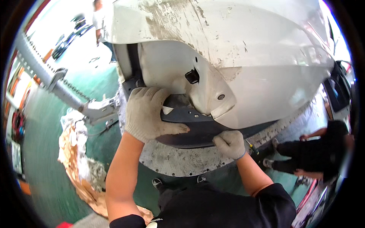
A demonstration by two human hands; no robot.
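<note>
A dirt-streaked white car body panel (273, 87) has a cut-out recess (163, 64) with a small black fitting (192, 76) on its flange. Below it runs a dark plastic trim (195, 135) with small holes. My left hand (148, 114), in a pale knit glove, lies over the trim's left part with fingers curled at its top and thumb stretched along its face. My right hand (230, 144), gloved alike, is closed at the trim's lower edge to the right, its fingertips mostly hidden.
A large pitted metal plate (178, 163) lies beneath. A grey arm with chain (53, 83) stands left, above crumpled paper and plastic (70, 144) on the green floor. One person (311, 152) in dark clothing is at right, another (98, 19) at upper left.
</note>
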